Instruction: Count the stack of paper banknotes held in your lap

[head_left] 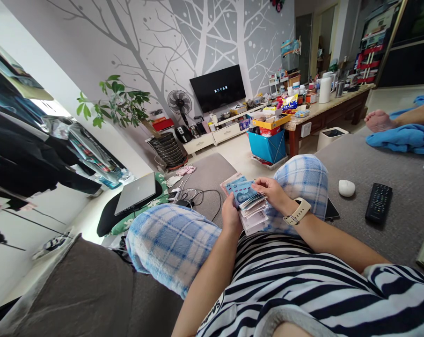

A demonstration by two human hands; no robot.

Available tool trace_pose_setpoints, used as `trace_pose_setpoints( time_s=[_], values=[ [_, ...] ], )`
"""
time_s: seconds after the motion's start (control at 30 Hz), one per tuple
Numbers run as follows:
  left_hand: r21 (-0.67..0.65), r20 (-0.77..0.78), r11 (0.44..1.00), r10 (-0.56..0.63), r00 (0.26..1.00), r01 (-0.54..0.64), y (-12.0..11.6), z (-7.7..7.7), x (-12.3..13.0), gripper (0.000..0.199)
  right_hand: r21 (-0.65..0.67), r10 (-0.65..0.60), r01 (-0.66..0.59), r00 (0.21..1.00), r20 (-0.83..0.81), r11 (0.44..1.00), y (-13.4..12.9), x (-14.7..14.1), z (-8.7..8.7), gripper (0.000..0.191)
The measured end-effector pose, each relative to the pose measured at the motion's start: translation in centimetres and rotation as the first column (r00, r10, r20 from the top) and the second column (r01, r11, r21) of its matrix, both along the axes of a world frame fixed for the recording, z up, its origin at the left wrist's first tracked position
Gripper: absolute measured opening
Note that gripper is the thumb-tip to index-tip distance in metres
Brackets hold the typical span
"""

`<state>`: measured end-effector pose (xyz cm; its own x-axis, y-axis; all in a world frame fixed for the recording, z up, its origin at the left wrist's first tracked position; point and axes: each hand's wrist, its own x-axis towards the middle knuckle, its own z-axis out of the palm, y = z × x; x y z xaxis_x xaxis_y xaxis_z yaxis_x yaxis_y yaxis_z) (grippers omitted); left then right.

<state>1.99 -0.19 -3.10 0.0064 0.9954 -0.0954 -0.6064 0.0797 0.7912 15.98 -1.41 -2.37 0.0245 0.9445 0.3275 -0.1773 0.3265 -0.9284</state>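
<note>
A fanned bundle of banknotes [245,191] is held over my lap, with blue notes on top, a pinkish one behind and a thick layer of pale folded notes below. My left hand [230,216] is closed round the bundle's left and lower side. The fingers of my right hand [273,192] pinch the right edge of a blue note. A cream watch sits on my right wrist. Blue-and-white plaid cloth [173,238] covers my legs under and beside the notes.
To the right on the grey sofa [355,206] lie a white mouse [347,188], a black remote [378,203] and another person's bare foot [380,120]. At the left are a laptop [135,193] and cables [198,195]. A cluttered wooden table [317,111] stands ahead.
</note>
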Motion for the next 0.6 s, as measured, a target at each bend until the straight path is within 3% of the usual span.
trace_pose_setpoints(
  time_s=[0.6],
  values=[
    [0.037,-0.053,0.999,0.021,0.998,-0.019,-0.11,0.08,-0.03,0.024,-0.008,0.018,-0.018,0.999,-0.041,1.000,-0.34,-0.15,0.41,0.031]
  ],
)
